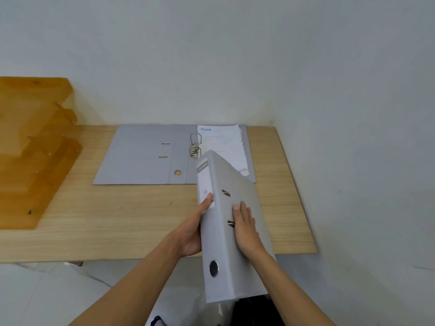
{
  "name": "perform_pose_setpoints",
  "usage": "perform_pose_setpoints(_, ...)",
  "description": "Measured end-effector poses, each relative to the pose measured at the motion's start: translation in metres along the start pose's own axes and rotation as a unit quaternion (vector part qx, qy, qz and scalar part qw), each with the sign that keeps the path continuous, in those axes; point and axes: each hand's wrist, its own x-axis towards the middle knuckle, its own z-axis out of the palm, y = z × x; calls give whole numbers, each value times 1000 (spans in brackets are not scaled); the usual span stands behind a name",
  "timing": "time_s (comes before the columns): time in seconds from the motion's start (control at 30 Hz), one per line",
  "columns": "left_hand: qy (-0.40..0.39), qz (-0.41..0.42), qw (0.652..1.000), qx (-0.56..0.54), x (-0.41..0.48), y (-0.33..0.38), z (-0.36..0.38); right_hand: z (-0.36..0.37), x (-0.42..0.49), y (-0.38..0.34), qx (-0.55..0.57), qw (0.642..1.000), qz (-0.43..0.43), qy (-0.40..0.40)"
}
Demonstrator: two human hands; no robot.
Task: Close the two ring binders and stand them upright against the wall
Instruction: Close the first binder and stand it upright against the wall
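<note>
Two grey ring binders are in view; the closed binder [226, 231] fills the lower centre of the frame, held clear of the bench [131, 217] and tilted, its spine turned up and to the left with a label near the top and a round finger hole near the bottom; its far corner overlaps the near right part of the other binder in the picture, though whether they touch cannot be told. The left hand [191, 231] cups the spine side from below and the left, thumb laid on the spine label, its fingers mostly hidden behind the binder; the right hand [246, 228] lies flat on the front cover, fingers together and pressed against the board just beside the two metal slots; both hands are clamped on this binder between them. The open binder [143, 156] lies flat in the centre of the frame on the bench, its far edge close to the wall [211, 67]; its metal ring mechanism [195, 147] stands up right of the spine, and a stack of white papers [223, 144] rests on its right half. At the left edge of the frame an amber plastic tray rack [33, 147] sits on the bench; a second wall closes the right side.
</note>
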Motion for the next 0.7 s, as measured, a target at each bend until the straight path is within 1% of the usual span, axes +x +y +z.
perform_pose_setpoints(0.13, -36, -7, 999, 27, -7, 6, 14, -5, -9, -11, 102, 995, -15, 17)
perform_pose_setpoints(0.3, -82, 35, 992, 86, -15, 41, 27, -17, -26, -50, 162, 981, -91, 48)
perform_pose_setpoints(0.37, -118, 57, 981, 140, -17, 61, 32, -33, -30, -72, 185, 973, -126, 52)
perform_pose_setpoints(0.4, -136, 75, 972, 178, -17, 71, 34, -45, -31, -84, 187, 971, -142, 38)
perform_pose_setpoints(0.43, -149, 93, 961, 214, -16, 77, 37, -57, -35, -96, 176, 972, -153, 13)
perform_pose_setpoints(0.5, -165, 132, 938, 276, -14, 96, 40, -76, -41, -123, 120, 977, -175, -21)
perform_pose_setpoints(0.57, -173, 171, 919, 310, -13, 110, 43, -87, -48, -144, 42, 977, -207, -3)
perform_pose_setpoints(0.63, -182, 211, 900, 335, -12, 119, 47, -91, -51, -155, -26, 972, -232, 33)
perform_pose_setpoints(0.7, -186, 246, 883, 353, -8, 124, 51, -94, -50, -159, -61, 967, -243, 53)
